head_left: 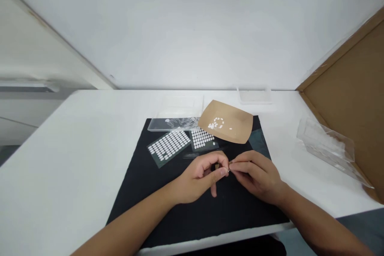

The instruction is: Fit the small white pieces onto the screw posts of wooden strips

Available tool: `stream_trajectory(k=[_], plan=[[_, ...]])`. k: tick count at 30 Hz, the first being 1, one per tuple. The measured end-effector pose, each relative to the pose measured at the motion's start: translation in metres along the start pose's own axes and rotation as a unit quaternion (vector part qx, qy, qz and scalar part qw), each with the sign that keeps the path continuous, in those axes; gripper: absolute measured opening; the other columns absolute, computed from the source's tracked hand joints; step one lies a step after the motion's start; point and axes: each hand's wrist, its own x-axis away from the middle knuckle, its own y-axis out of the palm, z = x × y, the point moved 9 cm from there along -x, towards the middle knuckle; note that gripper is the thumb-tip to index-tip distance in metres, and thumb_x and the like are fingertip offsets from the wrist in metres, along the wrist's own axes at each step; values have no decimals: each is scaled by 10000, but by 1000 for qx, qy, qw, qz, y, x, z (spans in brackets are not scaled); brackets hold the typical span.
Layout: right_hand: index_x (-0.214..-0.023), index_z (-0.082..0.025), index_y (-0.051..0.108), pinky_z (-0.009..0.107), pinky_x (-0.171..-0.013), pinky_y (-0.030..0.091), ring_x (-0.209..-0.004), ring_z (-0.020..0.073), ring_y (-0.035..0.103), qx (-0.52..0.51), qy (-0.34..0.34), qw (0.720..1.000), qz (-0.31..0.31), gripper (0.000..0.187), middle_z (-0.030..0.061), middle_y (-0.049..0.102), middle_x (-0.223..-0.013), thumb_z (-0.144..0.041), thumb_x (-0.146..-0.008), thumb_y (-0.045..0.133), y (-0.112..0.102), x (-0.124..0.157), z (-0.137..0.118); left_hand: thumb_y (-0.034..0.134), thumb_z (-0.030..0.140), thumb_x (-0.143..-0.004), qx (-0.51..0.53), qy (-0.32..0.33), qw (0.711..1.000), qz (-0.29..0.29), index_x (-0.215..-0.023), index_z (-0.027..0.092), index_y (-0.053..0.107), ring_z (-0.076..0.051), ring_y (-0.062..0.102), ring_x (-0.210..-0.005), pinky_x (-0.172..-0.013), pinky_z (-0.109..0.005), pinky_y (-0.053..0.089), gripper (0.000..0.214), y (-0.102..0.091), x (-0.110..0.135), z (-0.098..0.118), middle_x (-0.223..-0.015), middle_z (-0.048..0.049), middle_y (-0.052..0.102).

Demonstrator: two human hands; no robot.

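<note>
On the worktop (75, 160) lies a mat (234, 214), with two sheets (169, 146) on it before and left of a card (240, 127) bearing loose pieces (211, 126).

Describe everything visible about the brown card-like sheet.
The plain brown card-like sheet is roughly rectangular, with gently bowed edges and a matte look. It lies at an angle across the far edge of the black rectangular mat, its left corner appearing to overlap the clear plastic tray. On it sit small white pieces, mostly left of its middle, some in a loose ring. Neither the left hand nor the right hand touches it.
</note>
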Motion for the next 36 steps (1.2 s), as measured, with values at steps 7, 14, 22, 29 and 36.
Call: stream_trajectory(k=[7, 14, 22, 29, 36], plan=[[-1214, -184, 695, 315, -765, 632, -908, 189, 716, 6, 19, 1000, 0, 247, 91, 736, -1027, -74, -992, 705, 2, 0, 7, 654, 357, -1044, -109, 64, 990, 68, -1023, 144, 683, -74, 593, -653, -476, -169, 615, 217, -9, 2, 9, -1044, -55, 580], [-1183, -194, 699, 315, -762, 642, -886, 190, 724, 1, 29, 1000, 7, 220, 82, 740, -1004, -74, -999, 686, 2, -3, 6, 667, 375, -1028, -143, 60, 982, 103, -976, 128, 705, -74, 593, -606, -457, -158, 597, 255, -12, 4, 13, -947, -50, 616], [-1154, -200, 697, 302, -758, 639, -880, 179, 716, -17, 36, 999, 27, 202, 77, 725, -997, -65, -1005, 675, 0, -4, 8, 798, 511, -910, -16, -19, 990, 142, -915, 111, 706, -93, 603, -593, -407, -183, 592, 411, -14, 0, -4, -868, -42, 644], [-1146, -192, 698, 299, -766, 636, -888, 179, 708, -16, 37, 999, 30, 197, 76, 717, -994, -55, -1008, 668, 0, -3, 8, 879, 535, -830, 63, -57, 984, 154, -904, 117, 695, -109, 583, -611, -357, -167, 554, 462, -12, -1, -16, -782, -23, 637], [-1146, -196, 686, 307, -763, 634, -875, 184, 699, -19, 35, 999, 26, 192, 76, 718, -980, -57, -1024, 636, 3, -3, 10, 885, 494, -843, 112, -67, 981, 142, -913, 129, 687, -104, 543, -628, -331, -143, 520, 421, -11, 0, -25, -802, -18, 618]])
